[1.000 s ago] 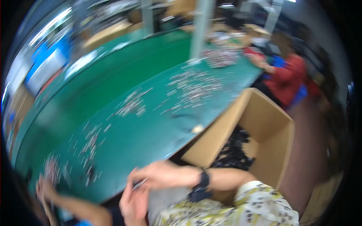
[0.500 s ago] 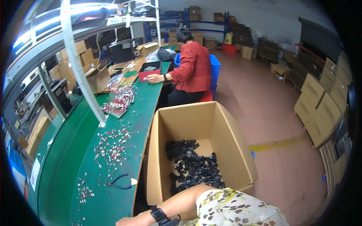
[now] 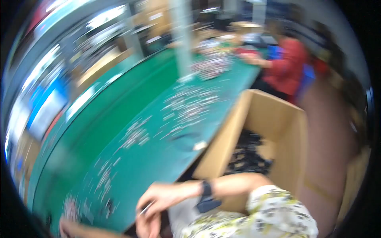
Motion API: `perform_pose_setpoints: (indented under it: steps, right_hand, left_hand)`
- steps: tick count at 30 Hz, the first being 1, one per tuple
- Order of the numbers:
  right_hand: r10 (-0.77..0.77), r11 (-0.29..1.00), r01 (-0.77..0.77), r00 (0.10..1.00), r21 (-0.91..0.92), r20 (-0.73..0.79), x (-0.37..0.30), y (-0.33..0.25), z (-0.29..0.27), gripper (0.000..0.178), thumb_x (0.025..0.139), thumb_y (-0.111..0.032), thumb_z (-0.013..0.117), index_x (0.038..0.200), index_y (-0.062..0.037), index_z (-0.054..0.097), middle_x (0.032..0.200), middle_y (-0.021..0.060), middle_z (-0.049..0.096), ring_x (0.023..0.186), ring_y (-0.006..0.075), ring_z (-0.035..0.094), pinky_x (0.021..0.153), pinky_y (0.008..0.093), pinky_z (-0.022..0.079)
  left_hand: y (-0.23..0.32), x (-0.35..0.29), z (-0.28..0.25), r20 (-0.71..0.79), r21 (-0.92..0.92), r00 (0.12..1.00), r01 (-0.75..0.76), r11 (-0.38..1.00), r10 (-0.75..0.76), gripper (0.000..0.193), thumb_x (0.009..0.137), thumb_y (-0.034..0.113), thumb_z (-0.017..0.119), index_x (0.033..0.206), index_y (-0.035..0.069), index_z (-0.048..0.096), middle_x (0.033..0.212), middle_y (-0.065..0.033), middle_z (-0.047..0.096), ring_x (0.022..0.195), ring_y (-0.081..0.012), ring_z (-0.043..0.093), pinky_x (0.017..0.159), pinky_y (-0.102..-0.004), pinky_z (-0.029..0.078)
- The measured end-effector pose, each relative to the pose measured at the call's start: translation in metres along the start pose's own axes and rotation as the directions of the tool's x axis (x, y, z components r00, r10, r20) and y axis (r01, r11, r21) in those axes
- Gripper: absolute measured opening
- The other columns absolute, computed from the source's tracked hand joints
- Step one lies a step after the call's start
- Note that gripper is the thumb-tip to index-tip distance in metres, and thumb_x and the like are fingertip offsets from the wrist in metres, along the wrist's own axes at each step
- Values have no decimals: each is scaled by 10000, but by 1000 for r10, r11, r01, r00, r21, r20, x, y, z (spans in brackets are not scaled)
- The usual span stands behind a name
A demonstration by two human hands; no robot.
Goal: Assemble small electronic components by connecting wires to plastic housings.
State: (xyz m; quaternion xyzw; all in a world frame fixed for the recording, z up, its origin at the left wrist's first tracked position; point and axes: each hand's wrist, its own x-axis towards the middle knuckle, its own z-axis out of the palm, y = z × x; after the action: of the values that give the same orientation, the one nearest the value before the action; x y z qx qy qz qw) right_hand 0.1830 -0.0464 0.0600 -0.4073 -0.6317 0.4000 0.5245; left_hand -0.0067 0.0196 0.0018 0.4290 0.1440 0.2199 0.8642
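My right hand (image 3: 156, 200), with a dark band at its wrist, is over the table's near edge. Its fingers are bent downward around a thin shiny piece (image 3: 147, 208) that blur keeps me from naming. At the lower left, my left hand (image 3: 68, 227) is by a small heap of reddish and whitish pieces (image 3: 71, 208); its fingers are smeared. Short red-and-white leads (image 3: 192, 105) lie scattered on the green table (image 3: 154, 162). Dark-handled pliers (image 3: 185, 137) rest there near a pale scrap (image 3: 199, 145). A small dark item (image 3: 110, 207) sits near my left hand.
An open cardboard box (image 3: 285, 123) with black parts (image 3: 250, 152) in it stands against the table's right side. Beyond it sits a co-worker in red (image 3: 287, 65), an arm over the table. A pale upright post (image 3: 181, 43) rises from the table.
The view has swung left, blurring the picture. My right hand now shows fully, fingers bent, and my left hand has come into view at the lower left.
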Motion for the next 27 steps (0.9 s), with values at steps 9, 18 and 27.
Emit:
perform_pose_setpoints:
  steps: [9,18,27]
  right_hand:
    - [306,935,-241,919,-259,249,44,-10,-8,332,836,-140,755,1147,-41,691,1016,147,729,886,177,709,777,286,559]
    - [116,697,-347,918,-627,-379,141,63,-72,279,826,-254,722,998,-36,715,970,162,683,888,334,665,768,415,524]
    - [66,469,-315,944,-825,-323,156,99,-57,208,831,-234,691,814,-27,675,846,178,665,830,393,656,734,484,525]
  left_hand:
    - [19,-11,-23,-103,-370,992,34,928,-77,323,924,42,628,1243,11,595,1181,-128,651,1026,-206,649,909,-346,537]
    - [21,28,-35,-221,-359,974,-124,925,45,284,924,2,616,1206,35,617,1100,-96,659,977,-185,650,875,-326,549]
    - [4,20,-28,-189,-286,982,-69,956,14,298,938,-7,595,1234,14,574,1173,-123,632,1033,-206,639,906,-334,534]
